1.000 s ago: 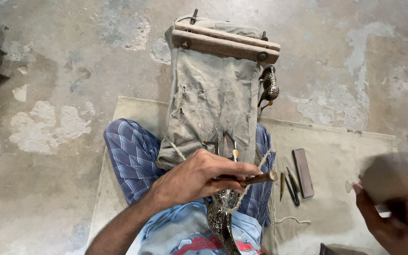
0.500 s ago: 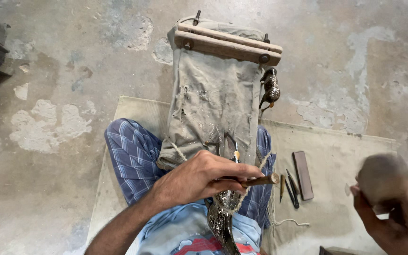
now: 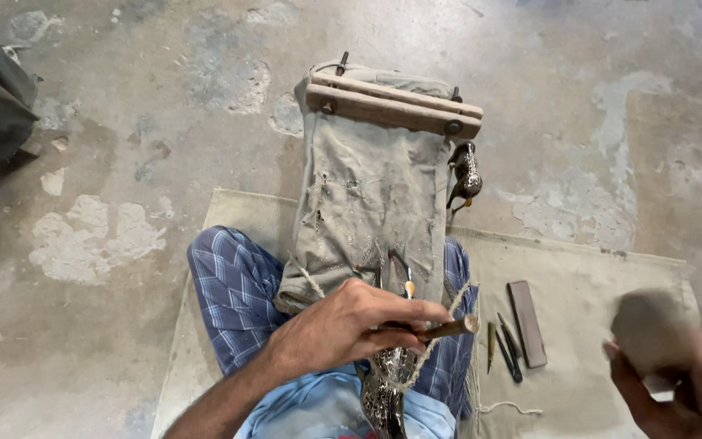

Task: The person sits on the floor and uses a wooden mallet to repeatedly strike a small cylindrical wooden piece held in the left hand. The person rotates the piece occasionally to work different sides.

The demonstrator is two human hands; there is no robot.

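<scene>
Two hands are working over a canvas apron (image 3: pixel 375 211) that is hanging slack from a wooden bar (image 3: pixel 392 106) down to the person's lap. The left hand (image 3: pixel 351 325) is closing tight around a thin wooden-handled chisel (image 3: pixel 448 328), with the handle's blunt end sticking out past the fingertips toward the right. Just under that hand a shiny, embossed metal piece (image 3: pixel 383 398) is lying on the lap, with a pale cord (image 3: pixel 428 349) looping over it. The right hand (image 3: pixel 676 382) is gripping a rounded, brownish mallet (image 3: pixel 647 329); it is blurring, so its shape is unclear. The mallet is sitting well to the right of the chisel's end, apart from it.

Rough, grey and stained, the apron is carrying metal flecks on its weave. A small patterned metal bird figure (image 3: pixel 465 175) is standing by the apron's right edge, below the bar. On the tan mat (image 3: pixel 595 284) beside the right knee, a dark flat rectangular stone (image 3: pixel 527 323) and a few slim tools (image 3: pixel 504 345) are lying side by side. Blue checked trousers (image 3: pixel 237 293) are covering the legs. The patchy concrete floor (image 3: pixel 123 162) is showing worn pale spots.
</scene>
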